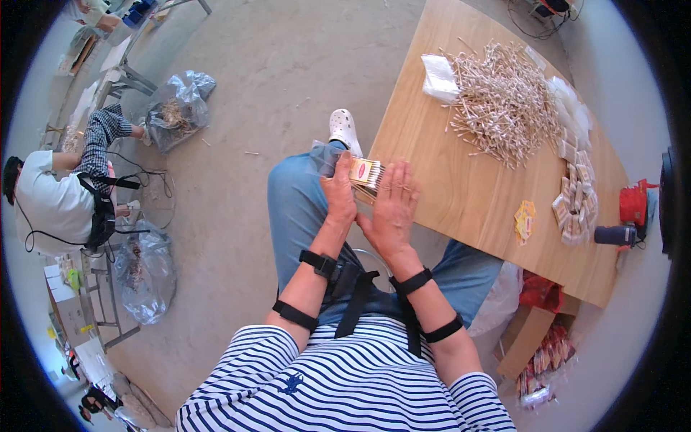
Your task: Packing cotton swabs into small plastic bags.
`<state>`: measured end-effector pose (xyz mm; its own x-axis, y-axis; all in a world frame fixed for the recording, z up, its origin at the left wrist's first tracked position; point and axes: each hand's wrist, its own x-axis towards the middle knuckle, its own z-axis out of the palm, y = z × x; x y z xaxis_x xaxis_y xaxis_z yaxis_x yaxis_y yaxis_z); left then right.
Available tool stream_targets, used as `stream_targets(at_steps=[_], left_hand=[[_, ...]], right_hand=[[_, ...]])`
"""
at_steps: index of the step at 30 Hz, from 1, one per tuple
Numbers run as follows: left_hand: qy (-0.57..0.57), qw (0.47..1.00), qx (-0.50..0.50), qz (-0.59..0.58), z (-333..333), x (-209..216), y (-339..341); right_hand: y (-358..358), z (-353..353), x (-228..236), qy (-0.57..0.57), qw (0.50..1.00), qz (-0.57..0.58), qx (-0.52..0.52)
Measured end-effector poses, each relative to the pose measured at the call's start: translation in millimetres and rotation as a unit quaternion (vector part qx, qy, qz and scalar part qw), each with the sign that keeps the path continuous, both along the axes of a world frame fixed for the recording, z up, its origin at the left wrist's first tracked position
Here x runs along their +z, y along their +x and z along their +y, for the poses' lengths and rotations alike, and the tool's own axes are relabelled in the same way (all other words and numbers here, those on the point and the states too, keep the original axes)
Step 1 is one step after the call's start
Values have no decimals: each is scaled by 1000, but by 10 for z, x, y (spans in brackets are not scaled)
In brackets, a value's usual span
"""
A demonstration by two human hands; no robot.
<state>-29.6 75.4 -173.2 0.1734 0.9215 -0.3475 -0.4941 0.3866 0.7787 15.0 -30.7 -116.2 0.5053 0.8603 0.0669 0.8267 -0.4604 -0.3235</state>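
Over my lap, my left hand (337, 193) is closed around a bundle of cotton swabs (373, 175) in a transparent plastic bag (325, 158). A yellow label card with a red mark (361, 171) lies on top of the swabs. My right hand (392, 205) has its fingers stretched out flat, touching the swab ends at the bundle's right side. Part of the bundle is hidden behind my hands. To the right, a big loose heap of cotton swabs (504, 104) lies on the wooden table (446, 180).
Beside the heap are flat plastic bags (440, 78). Finished-looking swab packs (576, 194) pile at the right, near yellow cards (525, 222) and a dark cylinder (615, 235). Below the table stands a cardboard box (529, 335). A co-worker (61, 198) sits at left near plastic sacks (144, 270).
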Motion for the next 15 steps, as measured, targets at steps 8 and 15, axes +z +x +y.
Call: stream_targets(at_steps=[8, 15], left_hand=[[25, 1000, 6, 18, -3, 37, -14], [44, 999, -29, 16, 14, 59, -61]], right_hand=[[-4, -76, -108, -23, 997, -52, -52], [115, -93, -147, -9, 998, -62, -16]])
